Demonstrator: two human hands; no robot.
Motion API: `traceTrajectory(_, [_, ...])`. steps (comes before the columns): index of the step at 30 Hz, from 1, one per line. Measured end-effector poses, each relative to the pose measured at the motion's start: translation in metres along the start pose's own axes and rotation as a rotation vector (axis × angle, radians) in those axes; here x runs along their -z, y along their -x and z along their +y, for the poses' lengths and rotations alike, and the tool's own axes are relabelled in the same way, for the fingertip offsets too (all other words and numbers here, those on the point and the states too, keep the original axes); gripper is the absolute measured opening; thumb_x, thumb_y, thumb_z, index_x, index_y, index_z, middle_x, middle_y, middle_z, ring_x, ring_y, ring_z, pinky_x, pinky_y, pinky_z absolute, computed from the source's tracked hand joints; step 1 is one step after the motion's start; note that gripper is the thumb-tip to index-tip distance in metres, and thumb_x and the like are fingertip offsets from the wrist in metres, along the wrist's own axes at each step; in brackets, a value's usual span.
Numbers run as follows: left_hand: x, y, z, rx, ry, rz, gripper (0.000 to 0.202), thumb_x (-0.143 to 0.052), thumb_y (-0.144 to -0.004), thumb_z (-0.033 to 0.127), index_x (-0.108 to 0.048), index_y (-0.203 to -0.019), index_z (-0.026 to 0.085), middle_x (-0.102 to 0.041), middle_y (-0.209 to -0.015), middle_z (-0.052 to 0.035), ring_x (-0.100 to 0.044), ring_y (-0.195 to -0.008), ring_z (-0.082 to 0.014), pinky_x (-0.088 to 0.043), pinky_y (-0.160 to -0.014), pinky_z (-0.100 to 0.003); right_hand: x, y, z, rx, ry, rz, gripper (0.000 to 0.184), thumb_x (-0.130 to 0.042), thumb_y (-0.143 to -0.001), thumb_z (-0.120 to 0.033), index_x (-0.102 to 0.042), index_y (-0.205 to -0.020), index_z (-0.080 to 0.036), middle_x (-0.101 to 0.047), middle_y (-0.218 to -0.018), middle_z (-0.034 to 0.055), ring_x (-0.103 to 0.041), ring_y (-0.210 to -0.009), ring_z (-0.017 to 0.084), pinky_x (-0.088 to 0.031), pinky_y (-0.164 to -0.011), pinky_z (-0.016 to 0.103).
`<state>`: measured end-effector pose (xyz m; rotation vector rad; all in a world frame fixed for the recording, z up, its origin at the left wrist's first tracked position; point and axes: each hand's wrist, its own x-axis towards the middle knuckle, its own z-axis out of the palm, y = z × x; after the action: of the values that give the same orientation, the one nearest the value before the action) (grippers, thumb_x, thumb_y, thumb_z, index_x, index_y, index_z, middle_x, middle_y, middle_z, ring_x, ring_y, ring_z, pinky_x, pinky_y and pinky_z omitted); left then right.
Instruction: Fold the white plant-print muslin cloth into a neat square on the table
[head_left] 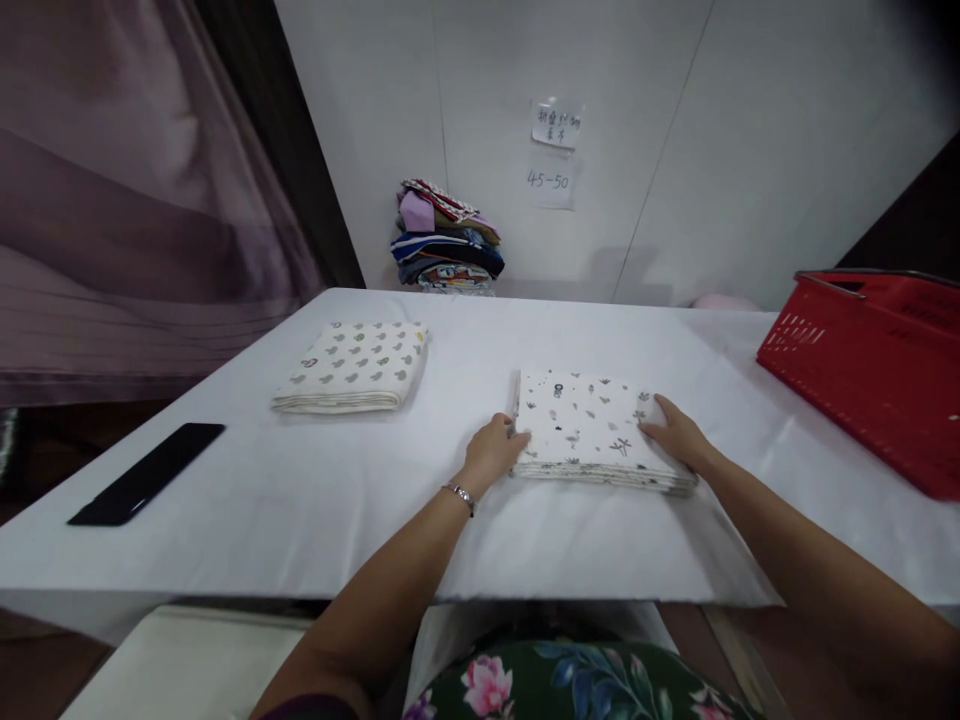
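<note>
A white folded cloth [585, 425] with small grey and dark plant prints lies flat on the white-covered table in front of me. My left hand [493, 450] holds its left edge, thumb on top and the other fingers partly hidden beside the edge. At the opposite side, my right hand [673, 435] grips the right edge with the thumb resting on the print. Farther left sits a second folded cloth [358, 365], white with grey motifs, touched by neither hand.
A red plastic basket [870, 370] stands at the table's right side. A black flat object [150, 475] lies near the left edge. Against the wall at the back is a stack of folded fabrics [448, 240]. Handwritten paper signs [553, 155] hang above.
</note>
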<state>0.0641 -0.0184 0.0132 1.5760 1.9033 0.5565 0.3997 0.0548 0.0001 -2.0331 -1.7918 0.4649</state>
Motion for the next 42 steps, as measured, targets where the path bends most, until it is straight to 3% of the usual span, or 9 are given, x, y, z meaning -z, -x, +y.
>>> traceTrajectory(5, [-0.011,0.001,0.010,-0.011,-0.008,-0.007,0.051,-0.055,-0.074,0.051,-0.048,-0.114,0.021,-0.067,-0.098,-0.0065,-0.061,-0.086,-0.0209,-0.037,-0.064,-0.025,0.006,-0.023,0.004,-0.017,-0.142,0.057,0.077,-0.061,-0.072,-0.042,-0.033,-0.139,-0.016,-0.059,-0.115,0.0131,-0.060,-0.096,0.026,-0.047,-0.083,0.035])
traceTrajectory(10, [-0.018,0.004,0.014,-0.027,0.004,0.029,0.054,-0.056,-0.074,0.051,-0.045,-0.117,0.020,-0.065,-0.100,-0.0076,-0.061,-0.087,-0.0219,-0.037,-0.065,-0.026,0.013,-0.032,0.003,0.071,0.138,0.013,0.070,-0.062,-0.072,-0.040,-0.043,-0.133,-0.012,-0.055,-0.123,0.0177,-0.051,-0.111,0.033,-0.041,-0.091,0.042])
traceTrajectory(14, [-0.015,0.008,0.011,-0.052,0.108,0.037,0.052,-0.053,-0.075,0.057,-0.047,-0.112,0.020,-0.066,-0.090,-0.0053,-0.060,-0.077,-0.0191,-0.038,-0.062,-0.025,0.006,0.001,-0.024,0.361,0.074,0.165,0.044,-0.052,-0.080,-0.030,-0.053,-0.122,-0.016,-0.055,-0.123,0.0141,-0.050,-0.113,0.030,-0.041,-0.092,0.044])
traceTrajectory(16, [-0.013,0.010,0.008,-0.054,0.146,0.033,0.044,-0.050,-0.077,0.058,-0.052,-0.101,0.020,-0.066,-0.082,-0.0030,-0.059,-0.071,-0.0169,-0.037,-0.059,-0.025,-0.005,0.029,-0.047,0.518,-0.118,0.064,0.027,-0.049,-0.083,-0.029,-0.062,-0.105,-0.021,-0.065,-0.105,0.0078,-0.058,-0.098,0.024,-0.047,-0.084,0.039])
traceTrajectory(19, [-0.012,0.015,0.001,-0.073,0.161,0.037,0.035,-0.047,-0.079,0.054,-0.055,-0.077,0.020,-0.063,-0.069,-0.0003,-0.055,-0.062,-0.0140,-0.035,-0.055,-0.024,-0.024,0.069,-0.081,0.767,-0.300,-0.127,0.016,-0.050,-0.085,-0.028,-0.064,-0.091,-0.024,-0.067,-0.091,0.0041,-0.061,-0.086,0.019,-0.049,-0.077,0.034])
traceTrajectory(24, [-0.014,0.028,-0.016,-0.205,0.283,-0.032,0.026,-0.049,-0.077,0.042,-0.054,-0.066,0.019,-0.056,-0.059,0.0036,-0.050,-0.057,-0.0109,-0.036,-0.055,-0.022,-0.048,0.098,-0.114,1.003,-0.225,-0.102,0.014,-0.053,-0.085,-0.021,-0.065,-0.092,-0.022,-0.065,-0.092,0.0068,-0.057,-0.087,0.020,-0.046,-0.077,0.036])
traceTrajectory(34, [-0.016,0.032,-0.019,-0.269,0.287,-0.076,0.020,-0.055,-0.072,0.036,-0.063,-0.071,0.018,-0.062,-0.067,0.0027,-0.051,-0.062,-0.0111,-0.038,-0.058,-0.022,-0.061,0.096,-0.119,0.953,-0.162,-0.073,0.017,-0.050,-0.087,-0.018,-0.067,-0.089,-0.021,-0.063,-0.082,0.0052,-0.055,-0.079,0.018,-0.042,-0.070,0.031])
traceTrajectory(42, [-0.015,0.030,-0.020,-0.287,0.255,-0.083,0.022,-0.052,-0.075,0.037,-0.064,-0.072,0.018,-0.063,-0.069,0.0020,-0.053,-0.064,-0.0118,-0.039,-0.058,-0.022,-0.062,0.105,-0.122,0.956,-0.033,-0.043,0.017,-0.049,-0.088,-0.024,-0.064,-0.094,-0.020,-0.062,-0.089,0.0073,-0.053,-0.084,0.020,-0.040,-0.073,0.033])
